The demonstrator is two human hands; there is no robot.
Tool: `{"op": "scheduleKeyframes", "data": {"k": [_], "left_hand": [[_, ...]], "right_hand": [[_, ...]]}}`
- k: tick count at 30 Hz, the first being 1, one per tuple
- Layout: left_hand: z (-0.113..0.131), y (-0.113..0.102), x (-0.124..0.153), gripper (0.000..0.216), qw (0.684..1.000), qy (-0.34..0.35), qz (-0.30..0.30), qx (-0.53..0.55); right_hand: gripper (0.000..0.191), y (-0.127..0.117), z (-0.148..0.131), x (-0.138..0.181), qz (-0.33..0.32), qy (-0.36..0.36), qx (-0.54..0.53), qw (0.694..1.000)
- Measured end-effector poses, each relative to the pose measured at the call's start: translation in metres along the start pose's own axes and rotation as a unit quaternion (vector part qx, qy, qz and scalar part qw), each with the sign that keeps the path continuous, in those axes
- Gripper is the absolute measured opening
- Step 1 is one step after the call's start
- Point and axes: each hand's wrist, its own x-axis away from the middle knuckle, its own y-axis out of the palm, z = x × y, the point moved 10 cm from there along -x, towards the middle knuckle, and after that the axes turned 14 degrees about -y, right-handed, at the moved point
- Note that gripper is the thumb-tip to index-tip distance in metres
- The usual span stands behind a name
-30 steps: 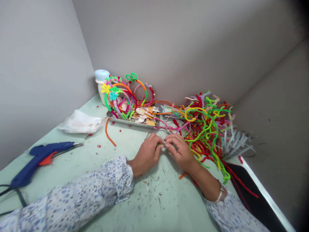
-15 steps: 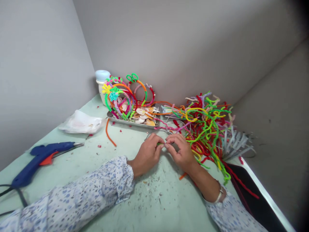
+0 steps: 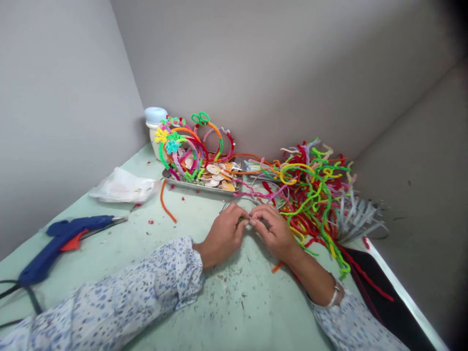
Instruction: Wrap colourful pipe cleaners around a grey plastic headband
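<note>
My left hand (image 3: 223,233) and my right hand (image 3: 274,231) meet fingertip to fingertip on the pale green table (image 3: 120,243). Both are closed in a pinch on a thin grey headband (image 3: 239,201) with a bit of green pipe cleaner (image 3: 242,220) between the fingers. The grey band curves away behind the hands towards the tray. Just right of my right hand lies a big tangle of coloured pipe cleaners (image 3: 310,190).
A metal tray (image 3: 201,185) of shells holds decorated headbands (image 3: 190,141), with a white jar (image 3: 153,127) behind. A blue glue gun (image 3: 62,236) and its cord lie at left, a crumpled plastic bag (image 3: 122,185) beyond it. Grey plastic headbands (image 3: 356,217) sit far right. A loose orange pipe cleaner (image 3: 165,202) lies near the tray.
Both hands stay together at the same spot; the fingers have shifted slightly on the band and green piece.
</note>
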Motion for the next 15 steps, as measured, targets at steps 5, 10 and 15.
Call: {"op": "scheduleKeyframes", "data": {"k": [5,10,15], "left_hand": [[-0.001,0.000,0.000,0.013,1.000,-0.002,0.002,-0.008],[0.002,-0.005,-0.001,0.015,1.000,0.005,0.016,0.005],[0.003,-0.006,0.000,0.020,1.000,0.010,0.017,0.015]], "right_hand": [[0.005,-0.004,-0.002,-0.001,0.015,-0.005,0.018,1.000],[0.004,-0.012,-0.001,0.000,0.046,-0.002,0.039,0.998],[0.005,-0.013,0.000,0.000,0.052,0.002,0.034,0.998]]}}
